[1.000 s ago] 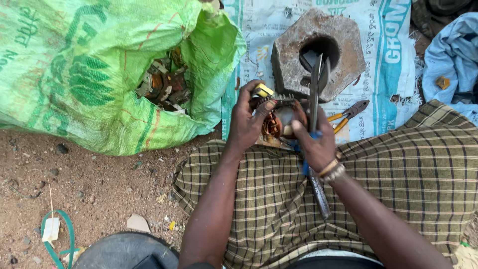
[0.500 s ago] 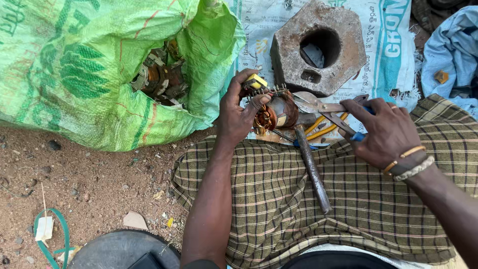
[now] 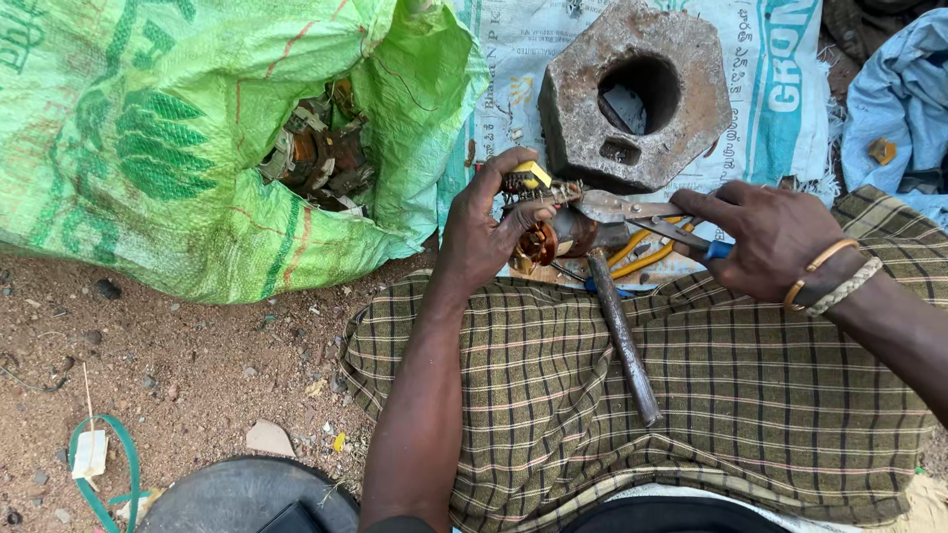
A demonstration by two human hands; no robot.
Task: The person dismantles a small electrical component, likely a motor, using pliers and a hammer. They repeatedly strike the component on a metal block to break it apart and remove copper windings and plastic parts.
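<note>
**Pliers now at the motor part, right hand drawn out to the side**

Since a second ago the right hand point(image 3: 775, 242) has left the long metal rod point(image 3: 620, 336), swung out to the right, and now grips blue-handled pliers point(image 3: 642, 212) whose tips meet the top of the small motor part point(image 3: 548, 232). Half a second ago it was already out there; the change since is slight, with the plier nose resting closer on the part.

The left hand point(image 3: 484, 232) is wrapped around the motor part, thumb over its top by a yellow piece, fingers closed behind it. Copper-coloured windings show between the fingers, but most of the part is covered by the hand, so its full shape cannot be made out. The right hand is closed on the plier handles; its fingers hide how far the handles are squeezed, and whether the nose actually bites anything is too small to tell.

The rod lies free on the checked cloth point(image 3: 691, 415) across the lap, its upper end tucked under the motor part. A second pair of pliers, with yellow handles point(image 3: 642, 252), lies half hidden beneath the blue ones.

Just beyond the hands sits a heavy octagonal metal block point(image 3: 632, 94) with a round hole, on a printed woven sack point(image 3: 780, 109). To the left a green sack point(image 3: 148, 138) gapes open on more scrap motor parts point(image 3: 316, 158), mostly in shadow. A dark round object point(image 3: 247, 498) is cut off at the bottom edge.
</note>
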